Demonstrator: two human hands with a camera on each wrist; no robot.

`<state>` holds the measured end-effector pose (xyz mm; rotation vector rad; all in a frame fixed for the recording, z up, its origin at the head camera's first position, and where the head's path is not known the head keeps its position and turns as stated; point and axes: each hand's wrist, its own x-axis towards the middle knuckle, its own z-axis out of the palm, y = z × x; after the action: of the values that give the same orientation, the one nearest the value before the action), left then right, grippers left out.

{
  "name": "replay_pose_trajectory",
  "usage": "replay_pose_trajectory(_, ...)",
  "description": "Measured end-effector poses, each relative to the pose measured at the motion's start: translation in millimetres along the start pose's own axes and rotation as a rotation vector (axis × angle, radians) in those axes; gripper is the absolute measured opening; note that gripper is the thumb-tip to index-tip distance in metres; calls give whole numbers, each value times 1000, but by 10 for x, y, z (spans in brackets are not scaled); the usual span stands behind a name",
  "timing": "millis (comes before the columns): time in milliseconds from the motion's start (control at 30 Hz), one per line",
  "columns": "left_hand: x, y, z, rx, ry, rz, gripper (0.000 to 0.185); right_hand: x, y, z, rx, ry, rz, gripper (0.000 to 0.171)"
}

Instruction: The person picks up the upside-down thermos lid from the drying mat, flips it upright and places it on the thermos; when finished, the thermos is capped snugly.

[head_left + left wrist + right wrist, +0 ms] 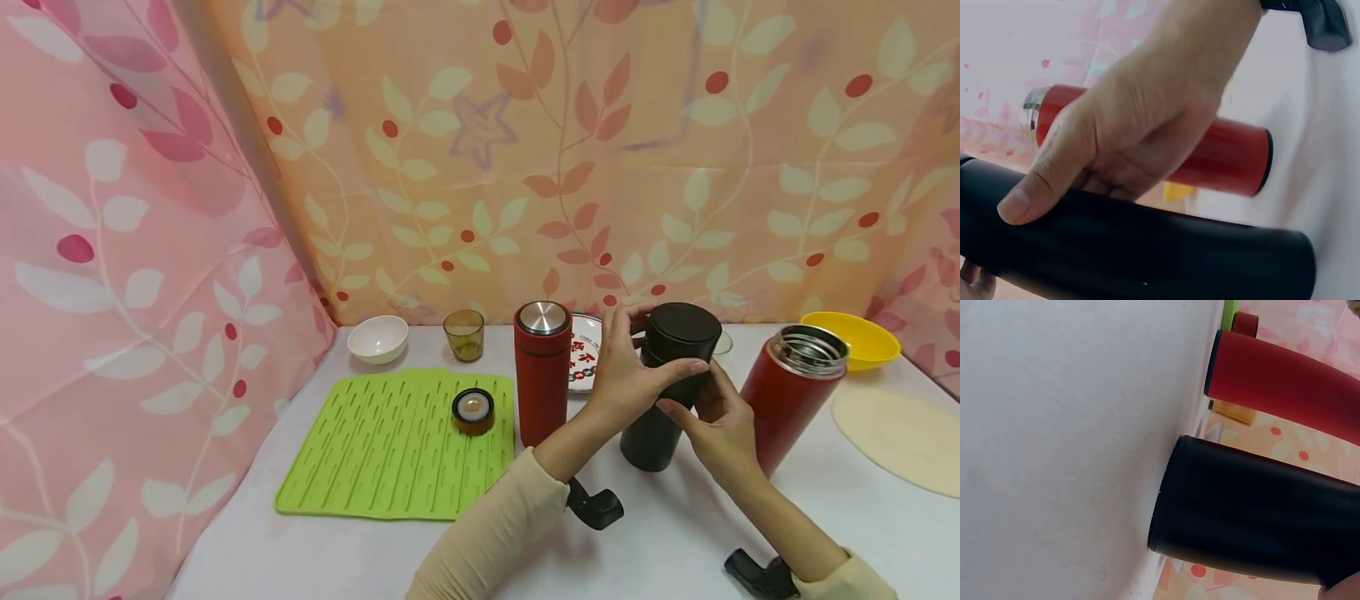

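Note:
A black flask [651, 437] with a flat black lid [685, 322] stands on the table, its base at the surface in the right wrist view. My left hand [628, 367] grips its upper part, thumb across the front just below the lid, fingers behind. My right hand [723, 425] holds the body from the right, lower down; the left wrist view shows this hand [1129, 125] with its thumb along the flask [1166, 250]. Just right of it is a red flask [791, 400] with an uncovered steel mouth. Another red flask [542, 383], steel-topped, stands to the left.
A green ribbed mat [382, 450] lies at left with a small round dark-rimmed piece [472, 410] on it. Along the back are a white bowl [378, 339], an amber glass [464, 336], a patterned plate [583, 354] and a yellow bowl [855, 337]. A cream oval mat [903, 437] lies at right.

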<state>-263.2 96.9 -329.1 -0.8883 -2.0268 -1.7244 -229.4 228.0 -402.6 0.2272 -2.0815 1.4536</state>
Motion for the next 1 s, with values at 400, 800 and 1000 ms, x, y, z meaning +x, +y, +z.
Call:
replay_pose_trajectory(400,-5,-10,-48,-28,-59,17,65,-3,-1,-4,-9,13,-12,76)
replay_pose_trajectory(800,5,-45,-74,-105,-61,13,64,-2,19,8,7,19,-20,77)
replay_pose_trajectory(1000,29,-61,-87,-203,-68,-26,60,-1,12,7,0,15,-14,78)
